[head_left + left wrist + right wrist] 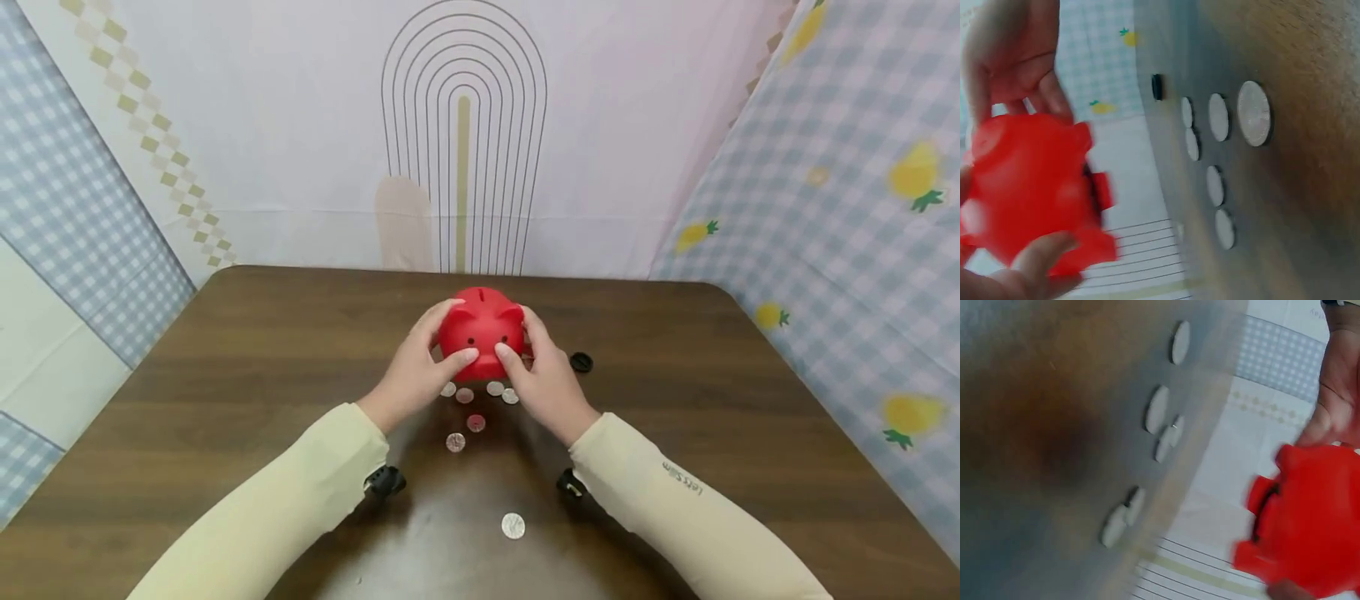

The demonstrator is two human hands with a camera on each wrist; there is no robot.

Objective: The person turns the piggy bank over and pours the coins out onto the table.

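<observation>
Between both hands is a red piggy bank, its face toward me and its coin slot on top. My left hand grips its left side, thumb across the front near the snout. On the other side my right hand grips it, with that thumb also by the snout. Both wrist views show the piggy bank raised off the table, short feet on the table side, with a dark opening between them. Several silver coins lie on the table below and in front of it.
A small round black cap lies on the brown wooden table, right of the piggy bank. One coin lies apart, nearer to me. Patterned cloths hang behind the table and along both sides.
</observation>
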